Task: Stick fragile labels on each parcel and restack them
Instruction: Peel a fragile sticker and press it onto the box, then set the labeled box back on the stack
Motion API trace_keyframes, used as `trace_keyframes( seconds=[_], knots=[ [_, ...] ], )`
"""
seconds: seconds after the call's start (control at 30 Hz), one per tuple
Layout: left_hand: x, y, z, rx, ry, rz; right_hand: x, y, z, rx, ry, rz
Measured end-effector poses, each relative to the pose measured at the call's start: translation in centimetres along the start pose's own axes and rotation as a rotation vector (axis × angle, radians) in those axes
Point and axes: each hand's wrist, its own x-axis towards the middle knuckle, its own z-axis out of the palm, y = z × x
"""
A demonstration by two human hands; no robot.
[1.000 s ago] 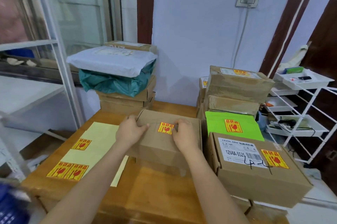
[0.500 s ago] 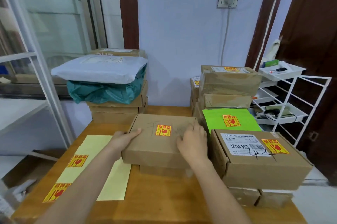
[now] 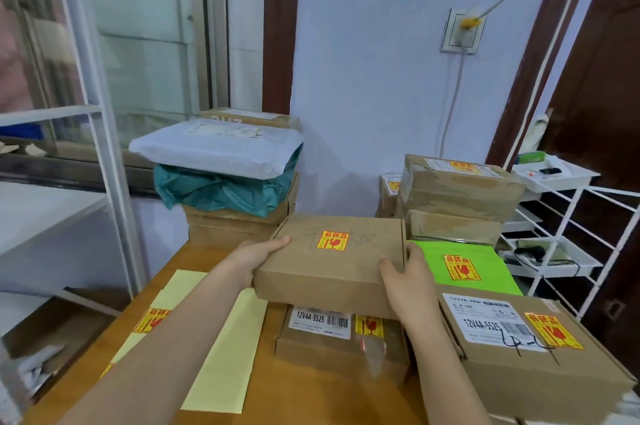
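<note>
You hold a flat box (image 3: 332, 258) between both hands, clear of the table (image 3: 311, 400): your left hand (image 3: 254, 256) grips its left edge, thumb on the lid, and your right hand (image 3: 408, 277) grips its right near corner, fingers curled round the side. A fragile label (image 3: 332, 240) is already stuck on its lid.

Labelled so far, by visible count: six parcels. These are the held box, the box below it (image 3: 341, 341), the large box (image 3: 530, 352) at right, the green mailer (image 3: 464, 267), the top box (image 3: 460, 182) of the right rear stack, and a small box (image 3: 389, 191) behind that.

The left rear stack appears unlabelled: a white mailer (image 3: 214, 147), a teal bag (image 3: 221, 189) and at least three boxes. The sticker sheet (image 3: 221, 345) shows two labels remaining; your arm hides part of it. Judged progress: roughly halfway, with the held box ready for restacking.
</note>
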Motion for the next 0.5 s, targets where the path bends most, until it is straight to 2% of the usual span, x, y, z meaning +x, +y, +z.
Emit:
trace_keyframes(
  seconds=[0.23,0.5],
  knots=[
    [0.9,0.6,0.8,-0.065,-0.058,-0.064,0.5,-0.1,0.1,0.103,0.025,-0.014],
    [1.4,0.6,1.3,-0.093,0.0,-0.034,1.3,1.1,1.0,0.129,0.002,0.035]
  ],
)
